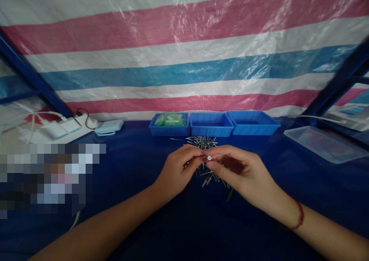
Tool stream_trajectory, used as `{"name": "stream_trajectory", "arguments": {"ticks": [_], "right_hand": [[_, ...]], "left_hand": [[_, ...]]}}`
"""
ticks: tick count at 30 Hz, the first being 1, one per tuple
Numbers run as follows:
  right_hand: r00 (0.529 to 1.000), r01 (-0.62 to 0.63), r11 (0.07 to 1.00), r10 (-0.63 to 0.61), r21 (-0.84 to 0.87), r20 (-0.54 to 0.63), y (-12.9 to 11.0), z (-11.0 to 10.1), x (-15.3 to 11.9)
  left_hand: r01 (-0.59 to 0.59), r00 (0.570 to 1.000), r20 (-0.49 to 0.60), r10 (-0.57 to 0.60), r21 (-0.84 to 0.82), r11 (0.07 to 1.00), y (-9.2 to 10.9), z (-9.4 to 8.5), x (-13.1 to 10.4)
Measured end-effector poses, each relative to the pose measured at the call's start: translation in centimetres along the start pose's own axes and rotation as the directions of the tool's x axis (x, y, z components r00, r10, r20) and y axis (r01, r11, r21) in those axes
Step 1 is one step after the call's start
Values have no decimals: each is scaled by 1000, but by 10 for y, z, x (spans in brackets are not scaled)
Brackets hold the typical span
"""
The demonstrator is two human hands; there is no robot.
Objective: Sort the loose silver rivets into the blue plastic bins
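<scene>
My left hand (179,168) and my right hand (240,174) meet above the dark blue table (184,222), fingertips pinched together. Between them sits a small white round part (209,158), held by my right thumb and forefinger. My left fingers pinch a thin metal pin (188,163) pointing toward that part. Under and behind the hands lies a loose pile of several small metal pins (203,142). A red cord circles my right wrist (300,216).
Three blue bins stand in a row at the back: the left one (169,124) holds green packets, the middle (211,125) and right (253,123) look empty. A clear plastic tray (324,143) lies at right. White devices and cables (62,127) sit at left.
</scene>
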State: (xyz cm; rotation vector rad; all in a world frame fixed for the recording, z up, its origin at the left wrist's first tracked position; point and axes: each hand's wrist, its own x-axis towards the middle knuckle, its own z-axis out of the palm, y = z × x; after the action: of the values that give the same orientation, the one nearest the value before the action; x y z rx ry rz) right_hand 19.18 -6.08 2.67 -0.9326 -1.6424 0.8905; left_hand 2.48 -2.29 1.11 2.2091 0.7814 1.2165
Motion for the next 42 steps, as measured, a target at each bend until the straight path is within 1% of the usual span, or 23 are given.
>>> {"name": "stream_trajectory", "arguments": {"ticks": [3,5,6,7,9,10,11,12,14,15,17,19,21,23,25,27,29,31,33,36,38,40,42], "right_hand": [[999,47,995,-47,-91,-3,-1,0,-1],[991,130,963,-133,-237,3,-4,-4,-2],[980,193,922,-195,-336,29,-5,-6,-1],[963,265,858,-259,-440,74,-6,-10,0],[918,382,688,-361,-617,167,-5,-19,7],[904,394,615,-393,-683,168,-4,-24,12],[900,368,563,-416,-740,131,0,-29,18],[901,301,540,-432,-786,49,4,-35,26],[884,136,529,-447,-838,-139,17,-47,41],[877,76,506,-443,-859,-183,25,-53,48],[909,19,397,-389,-917,-150,39,-65,57],[927,-36,350,-338,-936,-162,49,-74,60],[927,-63,368,-323,-928,-191,50,-79,57],[923,-57,421,-323,-905,-209,44,-80,51],[937,-44,472,-286,-880,-200,36,-78,45],[967,-23,511,-206,-859,-149,28,-73,40],[989,17,523,-132,-852,-61,22,-68,37],[995,73,511,-95,-857,28,18,-64,35],[993,113,495,-76,-862,86,17,-61,33],[992,128,507,-44,-852,122,16,-56,31],[990,130,523,-26,-842,136,17,-53,30],[988,140,530,-15,-836,155,18,-51,29],[984,156,534,-12,-831,178,18,-50,28]], "left_hand": [[-1,1000,28,1,4,1000,1,0,-1],[-6,999,49,6,12,1000,2,-1,-1],[-7,998,60,6,20,1000,2,-1,-1],[-3,998,64,1,32,999,2,-1,-1],[26,999,44,-29,55,998,1,-2,-1],[48,998,26,-50,64,997,0,-1,-1],[71,997,7,-71,69,995,-1,-1,-2],[89,996,-4,-89,72,993,-1,0,-2],[100,995,-3,-100,81,992,-2,1,-2],[94,995,7,-95,89,992,-2,2,-2],[73,996,38,-78,110,991,-2,2,-2],[48,996,68,-58,135,990,-2,1,-2],[12,995,97,-29,170,985,-4,-1,-2],[-21,990,140,-11,223,975,-7,-4,-2],[-38,981,194,-18,282,959,-10,-7,-1],[-50,973,229,-31,336,941,-11,-9,0],[-81,971,239,-15,385,919,-9,-11,0],[-138,966,257,27,427,894,-4,-10,0],[-212,949,307,73,449,868,1,-7,-1],[-332,900,417,129,463,822,6,0,-3],[-385,873,467,141,484,786,7,5,-5],[-405,862,488,133,508,760,7,9,-5],[-398,861,497,107,528,750,7,9,-5]]}}
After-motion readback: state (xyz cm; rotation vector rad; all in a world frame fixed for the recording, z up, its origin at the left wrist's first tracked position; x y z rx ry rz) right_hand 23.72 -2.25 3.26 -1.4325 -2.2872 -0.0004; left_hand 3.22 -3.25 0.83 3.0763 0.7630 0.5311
